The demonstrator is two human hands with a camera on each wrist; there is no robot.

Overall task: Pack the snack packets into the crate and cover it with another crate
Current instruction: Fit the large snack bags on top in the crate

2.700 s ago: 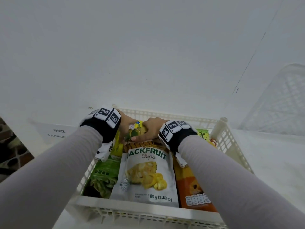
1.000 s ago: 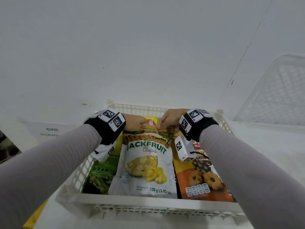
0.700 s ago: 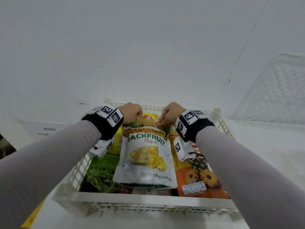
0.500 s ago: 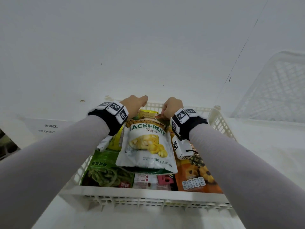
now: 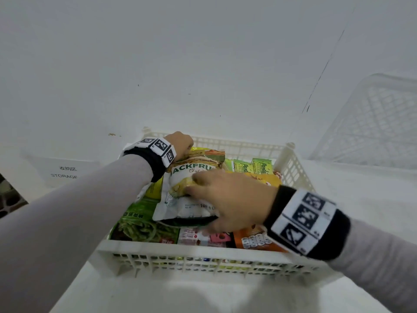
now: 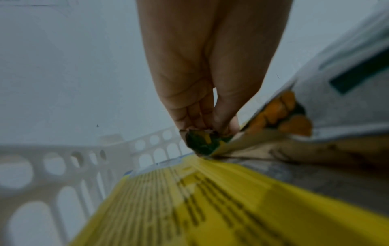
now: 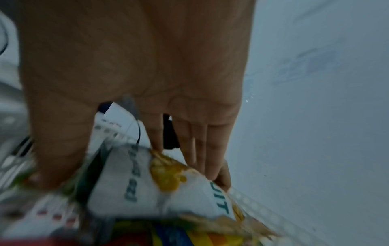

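1. Jackfruit chips packet (image 5: 178, 195) lay on top of the other snack packets in the white crate (image 5: 203, 256), tilted, its top edge toward 12 o'clock and its bottom edge raised off the layer beneath.
2. Your left hand (image 5: 182, 143) pinched the packet's top corner at about 11 o'clock; the left wrist view showed fingertips (image 6: 202, 123) closed on that sealed edge.
3. Your right hand (image 5: 230, 199) lay across the packet's lower half, fingers (image 7: 202, 149) nearly straight on its face, thumb down by the near edge. Whether the thumb gripped underneath, I could not tell.
4. Judged by its look, the packet was light, air-puffed and slick, with brittle chips inside. You would do best to hold the flat sealed edges and press gently, not squeeze the belly.
5. Around it sat a green bean packet (image 5: 144, 224) at 8 o'clock, an orange packet (image 5: 257, 240) at 4 o'clock and small green packets (image 5: 250, 167) at 1 o'clock.
6. The second crate (image 5: 372, 123) stood well apart at 2 o'clock, not yet placed as a cover.
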